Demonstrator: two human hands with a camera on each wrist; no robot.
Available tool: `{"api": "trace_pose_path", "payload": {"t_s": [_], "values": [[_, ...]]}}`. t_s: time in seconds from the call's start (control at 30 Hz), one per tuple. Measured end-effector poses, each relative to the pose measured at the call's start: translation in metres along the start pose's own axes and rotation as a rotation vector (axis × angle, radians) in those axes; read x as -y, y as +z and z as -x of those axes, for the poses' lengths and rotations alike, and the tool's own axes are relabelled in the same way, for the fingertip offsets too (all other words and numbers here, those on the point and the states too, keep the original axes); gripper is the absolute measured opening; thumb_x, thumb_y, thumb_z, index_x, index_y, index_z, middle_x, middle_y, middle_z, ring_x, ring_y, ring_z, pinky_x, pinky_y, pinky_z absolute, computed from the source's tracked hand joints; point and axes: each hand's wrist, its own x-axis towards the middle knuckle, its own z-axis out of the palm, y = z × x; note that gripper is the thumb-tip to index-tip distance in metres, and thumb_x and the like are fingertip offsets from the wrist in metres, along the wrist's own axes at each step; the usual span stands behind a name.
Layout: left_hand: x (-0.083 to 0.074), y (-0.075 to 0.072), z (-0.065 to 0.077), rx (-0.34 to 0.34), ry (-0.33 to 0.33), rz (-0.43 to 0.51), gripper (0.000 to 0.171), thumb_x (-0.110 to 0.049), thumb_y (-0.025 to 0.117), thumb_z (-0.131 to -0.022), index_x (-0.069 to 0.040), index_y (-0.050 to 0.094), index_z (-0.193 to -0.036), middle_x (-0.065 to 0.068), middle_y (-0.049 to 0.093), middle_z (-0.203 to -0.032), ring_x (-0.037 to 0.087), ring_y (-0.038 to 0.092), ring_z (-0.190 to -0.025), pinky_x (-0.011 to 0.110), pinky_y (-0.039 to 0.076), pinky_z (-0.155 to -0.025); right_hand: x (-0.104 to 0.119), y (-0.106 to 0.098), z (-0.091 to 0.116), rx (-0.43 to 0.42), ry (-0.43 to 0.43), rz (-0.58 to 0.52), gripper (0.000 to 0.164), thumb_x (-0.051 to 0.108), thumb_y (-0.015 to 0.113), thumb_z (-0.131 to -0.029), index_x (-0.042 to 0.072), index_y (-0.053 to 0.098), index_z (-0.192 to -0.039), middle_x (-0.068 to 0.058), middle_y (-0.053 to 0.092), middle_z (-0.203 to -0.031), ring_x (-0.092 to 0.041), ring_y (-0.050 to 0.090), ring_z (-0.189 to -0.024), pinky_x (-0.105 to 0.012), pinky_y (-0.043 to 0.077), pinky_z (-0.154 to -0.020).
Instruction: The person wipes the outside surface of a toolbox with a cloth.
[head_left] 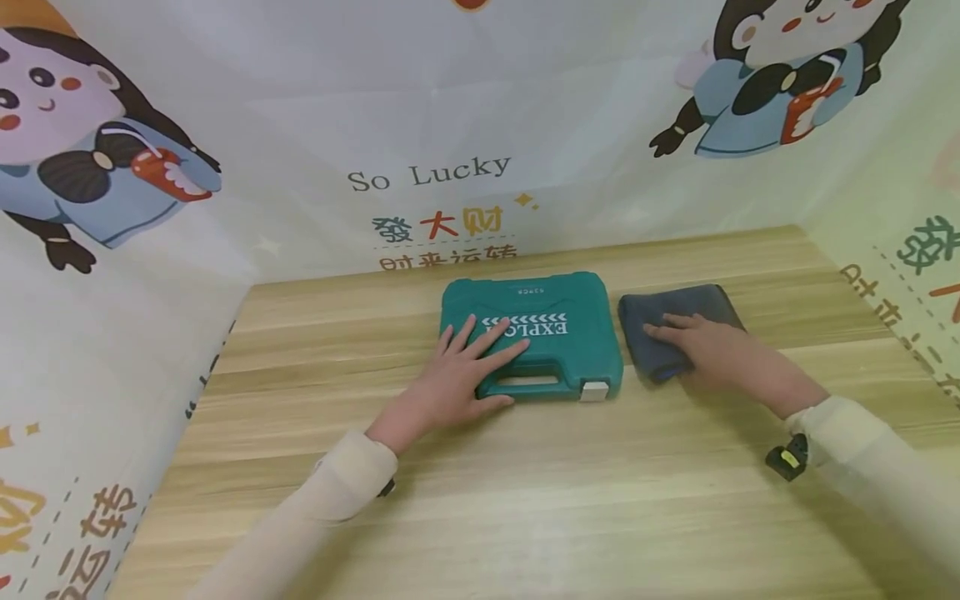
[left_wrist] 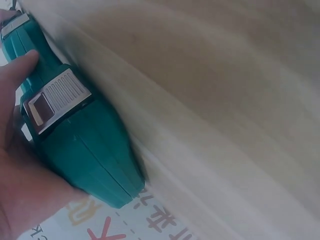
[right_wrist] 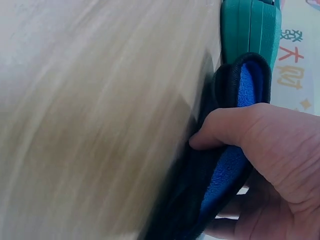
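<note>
While the left hand (head_left: 448, 382) lies spread on the green case (head_left: 587, 343), the right hand (head_left: 714, 350) pinches cloth (head_left: 654, 354) (just alongside).

Wood-grain tabletop (head_left: 510, 517), green case (head_left: 551, 348) lying flat, folded dark-blue cloth (head_left: 648, 357) just beside it

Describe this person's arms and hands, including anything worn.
The left sleeve and right sleeve are long and pale cream. The left hand and right hand wear no gloves. A black device with a yellow mark shows by the right sleeve, a dark piece by the left.
</note>
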Motion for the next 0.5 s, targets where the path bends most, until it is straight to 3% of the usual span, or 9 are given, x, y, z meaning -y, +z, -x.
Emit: {"api": "trace_pose_path", "payload": {"t_s": [0.3,0.5], "values": [[-0.0068,0.0021,-0.0028,-0.004,-0.013,-0.001,0.076,-0.057,0.053,-0.086,-0.037,0.014,-0.147,0.003,0.008,-0.154,0.043,0.002,-0.134,0.063,0.007,-0.101,-0.0026,-0.0044,0.0022,0.006,-0.021,0.029,0.068,0.003,0.070,-0.075,0.004,0.043,-0.137,-0.032,0.038,-0.132,-0.052,0.039,-0.113,-0.055,0.044,-0.081],[-0.0041,0.0022,-0.0003,-0.002,-0.019,-0.004,0.075,-0.057,0.053,-0.086,-0.037,0.015,-0.147,0.002,0.008,-0.154,0.043,0.002,-0.134,0.063,0.007,-0.101,-0.0091,0.0031,0.0000,-0.088,-0.035,-0.027,0.060,-0.003,0.063,-0.076,0.002,0.046,-0.134,-0.028,0.046,-0.128,-0.045,0.046,-0.111,-0.051,0.045,-0.082]]}}
